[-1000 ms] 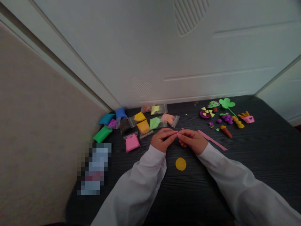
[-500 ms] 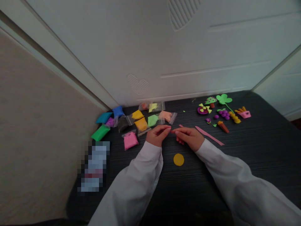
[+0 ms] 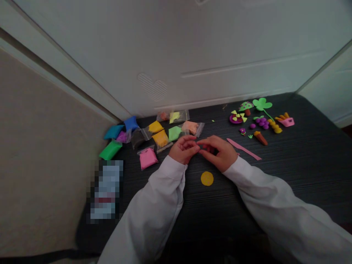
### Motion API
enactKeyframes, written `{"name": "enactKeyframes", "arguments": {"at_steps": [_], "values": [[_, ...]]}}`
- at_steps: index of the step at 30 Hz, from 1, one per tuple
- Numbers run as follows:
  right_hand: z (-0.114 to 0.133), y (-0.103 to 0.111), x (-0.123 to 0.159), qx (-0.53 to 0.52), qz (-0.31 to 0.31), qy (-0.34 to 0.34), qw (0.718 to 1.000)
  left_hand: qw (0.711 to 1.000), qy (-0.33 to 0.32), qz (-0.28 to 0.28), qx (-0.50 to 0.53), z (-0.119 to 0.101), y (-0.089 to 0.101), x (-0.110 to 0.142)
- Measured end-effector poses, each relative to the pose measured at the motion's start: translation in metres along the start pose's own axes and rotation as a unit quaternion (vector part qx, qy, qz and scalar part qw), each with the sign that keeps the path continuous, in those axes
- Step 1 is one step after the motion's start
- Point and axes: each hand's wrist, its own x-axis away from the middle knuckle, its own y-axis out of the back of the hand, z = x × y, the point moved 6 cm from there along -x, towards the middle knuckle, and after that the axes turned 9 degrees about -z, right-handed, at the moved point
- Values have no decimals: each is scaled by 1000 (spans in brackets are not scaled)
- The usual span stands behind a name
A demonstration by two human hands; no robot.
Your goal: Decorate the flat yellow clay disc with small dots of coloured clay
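Sitting close together over the middle of the dark surface (image 3: pixel 291 187), the left hand (image 3: pixel 183 149) and the right hand (image 3: pixel 218 152) have bent fingers, and their tips touch or almost touch. The thumb and first finger of the right hand make a loop. I can't tell if the fingers pinch anything small. A flat yellow circle (image 3: pixel 207 178) lies between the arms, nearer the front edge than the hands are. A pink knife (image 3: pixel 244 149) lies just beside the right hand, toward the right edge. A light green bag (image 3: pixel 174 133) is just past the left hand, toward the back edge. A pink bag (image 3: pixel 148 158) lies nearer the left edge. Near the back right corner are a green clover (image 3: pixel 262 103) and purple grapes (image 3: pixel 263 123).
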Motion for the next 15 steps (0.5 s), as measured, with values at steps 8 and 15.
{"name": "enactKeyframes", "arguments": {"at_steps": [8, 15], "values": [[1, 3, 0, 40, -20, 19, 999, 1000, 10, 18, -22, 0, -8, 4], [7, 2, 3, 92, -27, 69, 993, 999, 31, 8, -1, 5, -1, 1]]}}
